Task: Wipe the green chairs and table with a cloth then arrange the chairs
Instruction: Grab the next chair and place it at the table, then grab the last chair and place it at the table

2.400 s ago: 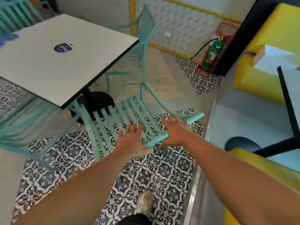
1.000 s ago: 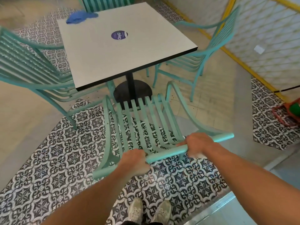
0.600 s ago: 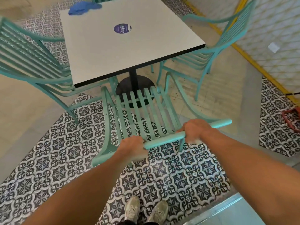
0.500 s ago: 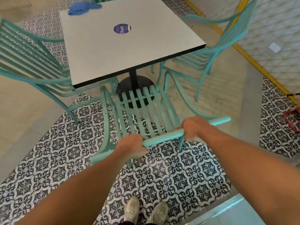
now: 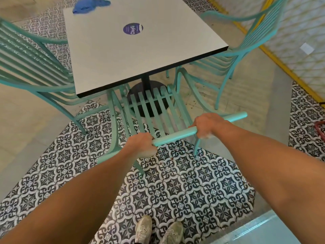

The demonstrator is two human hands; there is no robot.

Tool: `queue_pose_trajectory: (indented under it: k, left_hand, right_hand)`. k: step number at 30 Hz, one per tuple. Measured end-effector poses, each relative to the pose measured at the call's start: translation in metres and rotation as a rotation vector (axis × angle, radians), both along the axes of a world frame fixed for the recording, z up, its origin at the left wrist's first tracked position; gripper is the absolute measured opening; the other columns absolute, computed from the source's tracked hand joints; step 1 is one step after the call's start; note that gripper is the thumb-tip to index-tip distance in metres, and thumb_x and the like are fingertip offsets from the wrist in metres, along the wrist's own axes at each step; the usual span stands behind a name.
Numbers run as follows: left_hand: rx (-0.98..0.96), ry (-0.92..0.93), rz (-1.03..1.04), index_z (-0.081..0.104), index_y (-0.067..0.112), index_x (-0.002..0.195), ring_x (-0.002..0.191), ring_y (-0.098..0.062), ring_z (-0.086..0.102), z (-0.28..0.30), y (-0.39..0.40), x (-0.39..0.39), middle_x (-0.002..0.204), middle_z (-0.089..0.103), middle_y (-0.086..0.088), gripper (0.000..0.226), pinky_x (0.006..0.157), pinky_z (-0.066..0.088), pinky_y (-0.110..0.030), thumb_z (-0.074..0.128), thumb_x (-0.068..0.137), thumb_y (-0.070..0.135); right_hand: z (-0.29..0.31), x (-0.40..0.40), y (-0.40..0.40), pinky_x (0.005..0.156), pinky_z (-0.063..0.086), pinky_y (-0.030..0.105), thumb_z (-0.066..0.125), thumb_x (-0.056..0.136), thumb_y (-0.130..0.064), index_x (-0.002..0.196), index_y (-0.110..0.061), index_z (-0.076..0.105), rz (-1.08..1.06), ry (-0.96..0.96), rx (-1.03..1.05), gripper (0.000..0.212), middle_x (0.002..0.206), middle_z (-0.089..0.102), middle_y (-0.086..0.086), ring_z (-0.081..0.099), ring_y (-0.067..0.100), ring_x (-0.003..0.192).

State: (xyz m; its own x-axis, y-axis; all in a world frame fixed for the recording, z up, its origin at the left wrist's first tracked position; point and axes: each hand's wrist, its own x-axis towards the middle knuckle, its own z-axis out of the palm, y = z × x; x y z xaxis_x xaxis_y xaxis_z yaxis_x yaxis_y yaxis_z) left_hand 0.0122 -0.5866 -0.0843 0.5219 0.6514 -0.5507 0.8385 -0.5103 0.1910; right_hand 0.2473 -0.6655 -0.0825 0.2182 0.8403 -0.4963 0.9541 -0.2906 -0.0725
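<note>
A café or small eatery: a square white table (image 5: pixel 112 55) with a round branded sticker (image 5: pixel 133 28) on a black pedestal base, matching teal metal slat chairs (image 5: pixel 29 55) around it, patterned floor tiles (image 5: pixel 175 187).

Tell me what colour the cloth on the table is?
Blue; the cloth shows in the head view.

The single head camera looks steeply down and forward from above the hands (image 5: pixel 174 133), quite near them; the bench (image 5: pixel 140 50) lies beyond them, the shoes (image 5: pixel 158 231) below them.
</note>
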Motion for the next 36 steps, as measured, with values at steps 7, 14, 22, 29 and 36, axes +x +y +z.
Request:
queue_pose_trajectory:
  k: [7, 14, 22, 29, 36]
  left_hand:
    - [0.029, 0.014, 0.006, 0.058, 0.016, 0.105, 0.070, -0.011, 0.056, -0.001, 0.009, 0.011, 0.079, 0.057, 0.003, 0.023, 0.062, 0.051, -0.025, 0.058, 0.084, 0.024]
    - [0.010, -0.012, 0.027, 0.063, 0.014, 0.114, 0.073, -0.013, 0.063, -0.006, 0.007, 0.006, 0.080, 0.062, 0.001, 0.036, 0.070, 0.059, -0.031, 0.060, 0.080, 0.023]
    - [0.509, -0.156, -0.244, 0.025, 0.017, 0.151, 0.127, -0.026, 0.048, -0.020, -0.020, -0.007, 0.143, 0.046, -0.009, 0.081, 0.111, 0.034, -0.051, 0.063, 0.084, 0.040]
    - [0.375, -0.141, -0.405, -0.013, 0.021, 0.153, 0.142, -0.041, -0.023, -0.022, -0.122, 0.045, 0.156, -0.024, -0.022, 0.112, 0.114, -0.008, -0.062, 0.069, 0.077, 0.026]
    - [0.184, -0.040, -0.677, 0.009, 0.020, 0.154, 0.148, -0.033, 0.000, -0.019, -0.205, 0.142, 0.161, 0.001, -0.014, 0.085, 0.116, -0.003, -0.056, 0.057, 0.088, 0.046]
  right_hand:
    - [0.006, 0.010, 0.013, 0.069, 0.043, 0.030, 0.065, 0.077, -0.017, 0.117, -0.030, 0.064, 0.005, -0.024, -0.007, 0.042, 0.087, 0.060, -0.006, 0.057, 0.016, 0.081]
    - [-0.001, 0.007, 0.010, 0.069, 0.043, 0.031, 0.064, 0.077, -0.021, 0.118, -0.032, 0.063, 0.008, -0.060, 0.000, 0.042, 0.086, 0.061, -0.006, 0.058, 0.016, 0.081]
    - [-0.015, -0.020, -0.031, 0.114, 0.012, 0.062, 0.054, 0.084, -0.040, 0.152, -0.016, 0.010, -0.175, -0.303, 0.219, 0.084, 0.150, 0.025, 0.019, 0.023, 0.037, 0.138]
    - [-0.027, -0.033, -0.125, 0.117, 0.006, 0.057, 0.046, 0.092, -0.038, 0.152, -0.019, -0.016, -0.429, -0.032, 0.165, 0.087, 0.160, -0.013, 0.016, -0.003, 0.038, 0.147]
    - [-0.024, 0.001, -0.250, 0.113, 0.013, 0.063, 0.044, 0.091, -0.056, 0.151, -0.019, 0.016, -0.816, 0.015, 0.069, 0.075, 0.156, 0.020, 0.014, 0.016, 0.037, 0.143]
